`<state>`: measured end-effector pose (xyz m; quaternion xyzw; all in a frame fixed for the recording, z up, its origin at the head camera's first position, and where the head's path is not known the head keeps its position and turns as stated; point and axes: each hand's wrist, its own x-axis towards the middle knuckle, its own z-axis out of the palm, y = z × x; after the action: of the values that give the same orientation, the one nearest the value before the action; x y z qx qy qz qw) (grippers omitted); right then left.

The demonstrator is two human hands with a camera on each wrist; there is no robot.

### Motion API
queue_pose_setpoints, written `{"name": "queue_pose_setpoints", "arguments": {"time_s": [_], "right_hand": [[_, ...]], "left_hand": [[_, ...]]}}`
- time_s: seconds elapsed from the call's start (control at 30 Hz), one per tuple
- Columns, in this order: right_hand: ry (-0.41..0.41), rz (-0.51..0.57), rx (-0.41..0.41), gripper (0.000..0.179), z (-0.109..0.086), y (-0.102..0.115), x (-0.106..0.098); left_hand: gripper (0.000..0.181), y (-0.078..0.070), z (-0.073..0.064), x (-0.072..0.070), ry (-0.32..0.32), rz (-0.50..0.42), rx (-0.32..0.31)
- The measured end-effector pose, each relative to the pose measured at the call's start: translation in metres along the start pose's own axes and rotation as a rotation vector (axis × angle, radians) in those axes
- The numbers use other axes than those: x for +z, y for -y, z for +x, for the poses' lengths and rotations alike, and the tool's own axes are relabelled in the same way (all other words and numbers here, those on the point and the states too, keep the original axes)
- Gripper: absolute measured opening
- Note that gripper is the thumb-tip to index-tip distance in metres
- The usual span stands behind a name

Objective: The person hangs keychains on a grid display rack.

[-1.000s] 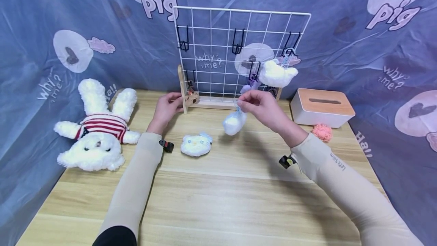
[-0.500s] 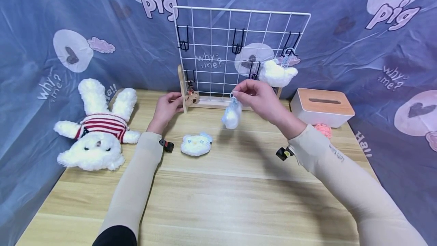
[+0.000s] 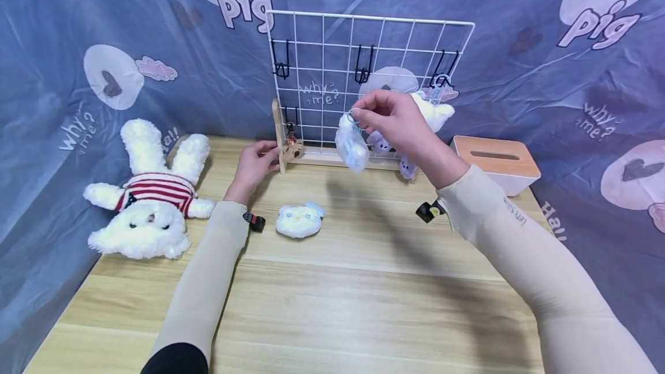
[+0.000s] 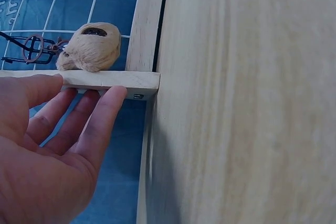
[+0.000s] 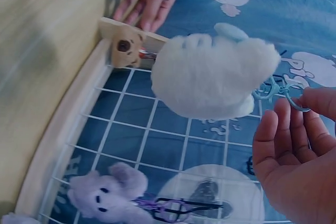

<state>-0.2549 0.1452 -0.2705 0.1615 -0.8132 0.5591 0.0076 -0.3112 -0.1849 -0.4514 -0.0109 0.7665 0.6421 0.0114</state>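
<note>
In the head view my left hand (image 3: 254, 163) grips the rack's wooden side post (image 3: 279, 137), thumb on one face and fingers on the other. A small brown bear plush (image 4: 97, 45) hangs from a black hook right beside that post. My right hand (image 3: 395, 120) pinches the light blue ring (image 5: 298, 102) of a fluffy white plush keychain (image 3: 352, 146). The plush dangles in front of the white wire grid (image 5: 152, 129), apart from the hooks. Another white plush, with a blue bow (image 3: 298, 221), lies on the table between the arms.
Black hooks (image 3: 363, 68) hang on the grid. A white plush (image 3: 436, 113) hangs at its right, with lavender plushes (image 3: 379, 142) lower down. A tissue box (image 3: 496, 157) stands at right; a large white plush in a striped top (image 3: 156, 192) lies at left.
My right hand has raised the white plush keychain and brought it slightly left, up in front of the grid. My left hand has stayed on the post.
</note>
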Motion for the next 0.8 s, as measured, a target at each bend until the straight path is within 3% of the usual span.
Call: {"name": "queue_pose_setpoints", "arguments": {"time_s": [0.37,0.8], "right_hand": [[-0.055,0.016,-0.047,0.011,0.016,0.021,-0.011],[-0.133,0.072,0.025,0.007,0.030,0.024,-0.027]], "left_hand": [[0.038,0.002,0.001,0.000,-0.012,0.006,0.004],[0.039,0.003,0.003,0.000,-0.006,-0.007,0.008]]}}
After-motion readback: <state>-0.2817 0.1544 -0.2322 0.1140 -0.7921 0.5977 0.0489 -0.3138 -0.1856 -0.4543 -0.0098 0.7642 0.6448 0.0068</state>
